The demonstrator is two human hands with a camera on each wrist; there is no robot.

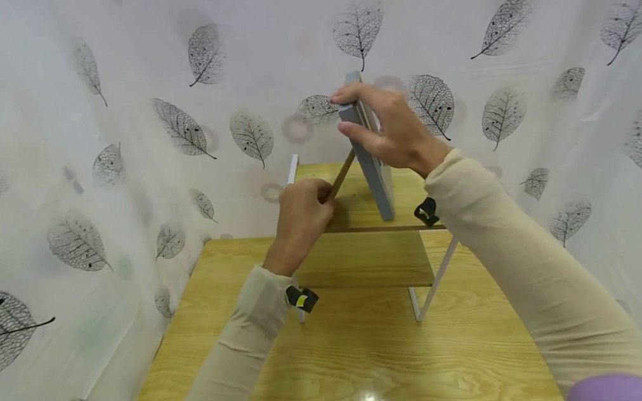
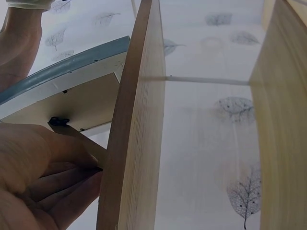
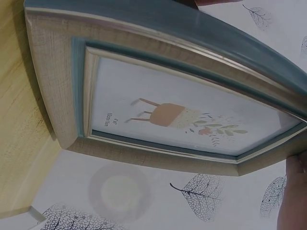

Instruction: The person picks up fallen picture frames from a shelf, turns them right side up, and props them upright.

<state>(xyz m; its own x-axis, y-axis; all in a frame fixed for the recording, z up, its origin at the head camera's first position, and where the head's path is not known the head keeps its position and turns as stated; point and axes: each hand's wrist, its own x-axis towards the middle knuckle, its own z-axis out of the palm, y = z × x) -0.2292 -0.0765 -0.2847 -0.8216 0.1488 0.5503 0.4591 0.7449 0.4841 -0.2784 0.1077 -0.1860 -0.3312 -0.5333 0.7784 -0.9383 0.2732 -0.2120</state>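
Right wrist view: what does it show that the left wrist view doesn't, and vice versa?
Only the right wrist view shows the front of the picture frame, with its printed picture of a potted plant.

Only the left wrist view shows the brown backing and the black fitting where the stand leg joins it.

Both show the frame's blue-grey edge, wood of the shelf, the leaf-patterned curtain and part of the right hand.
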